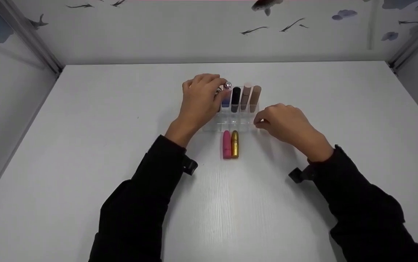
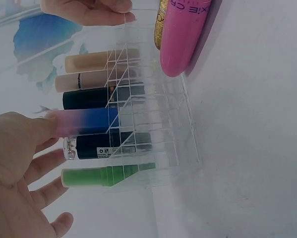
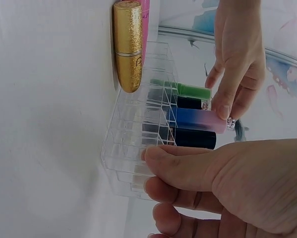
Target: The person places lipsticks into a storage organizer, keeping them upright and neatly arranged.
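Observation:
A clear lipstick organizer (image 1: 230,127) stands on the table with tubes upright in its back row. My left hand (image 1: 202,100) pinches the top of a blue-and-pink tube (image 2: 86,122) with a silvery ball tip, whose lower end is in a back compartment. At the organizer's right side, my right hand (image 1: 285,122) grips its edge between thumb and curled fingers. Beside the blue tube stand black tubes, one of them (image 1: 235,95) to its right, and a green tube (image 2: 93,177) is at the left end. A pinkish-beige tube (image 1: 245,96) and a tan tube (image 1: 255,98) fill the right end.
In front of the organizer, a pink tube (image 1: 227,145) and a gold tube (image 1: 235,145) lie side by side on the white table (image 1: 103,145). Printed panels (image 1: 194,32) rise along the table's back and sides.

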A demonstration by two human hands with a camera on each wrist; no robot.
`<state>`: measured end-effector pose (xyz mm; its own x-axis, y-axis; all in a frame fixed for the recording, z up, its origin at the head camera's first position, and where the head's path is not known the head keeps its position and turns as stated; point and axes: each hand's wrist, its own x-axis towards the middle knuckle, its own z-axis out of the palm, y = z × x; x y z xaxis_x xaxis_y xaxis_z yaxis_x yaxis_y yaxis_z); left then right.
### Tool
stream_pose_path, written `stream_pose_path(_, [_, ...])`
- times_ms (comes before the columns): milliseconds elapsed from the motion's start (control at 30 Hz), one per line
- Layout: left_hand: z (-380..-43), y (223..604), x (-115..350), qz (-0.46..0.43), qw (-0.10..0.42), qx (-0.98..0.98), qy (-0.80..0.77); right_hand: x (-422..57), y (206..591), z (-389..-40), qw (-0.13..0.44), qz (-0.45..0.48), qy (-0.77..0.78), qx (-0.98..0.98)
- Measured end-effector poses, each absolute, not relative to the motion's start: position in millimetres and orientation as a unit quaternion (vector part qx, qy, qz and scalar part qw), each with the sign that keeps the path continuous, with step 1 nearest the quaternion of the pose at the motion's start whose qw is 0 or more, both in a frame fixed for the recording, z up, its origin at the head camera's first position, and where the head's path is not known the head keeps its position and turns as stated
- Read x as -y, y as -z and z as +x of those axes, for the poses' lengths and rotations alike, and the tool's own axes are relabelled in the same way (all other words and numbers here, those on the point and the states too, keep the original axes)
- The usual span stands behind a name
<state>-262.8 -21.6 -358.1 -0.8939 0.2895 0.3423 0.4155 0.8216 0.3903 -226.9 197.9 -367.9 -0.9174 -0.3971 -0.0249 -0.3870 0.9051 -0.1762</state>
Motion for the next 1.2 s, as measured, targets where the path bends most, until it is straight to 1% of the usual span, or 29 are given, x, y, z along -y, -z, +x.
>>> stream_pose_path(300, [-264, 362, 22, -0.186, 0.127, 0.955, 0.193, -198, 368, -226, 0.028, -0.203, 0.087, -0.975])
stream_pose_path(633, [-265, 368, 21, -0.178, 0.091, 0.963, 0.183, -197, 367, -226, 0.028, -0.199, 0.087, -0.976])
stream_pose_path(900, [-265, 368, 20, -0.173, 0.081, 0.965, 0.181, -197, 367, -226, 0.034, -0.196, 0.089, -0.976])
stream_pose_path(1033, [-263, 367, 20, -0.167, 0.086, 0.964, 0.188, -197, 366, -227, 0.035, -0.193, 0.092, -0.976])
stream_pose_path(1200, [-256, 364, 25, -0.176, 0.125, 0.957, 0.194, -199, 366, -227, 0.034, -0.196, 0.093, -0.976])
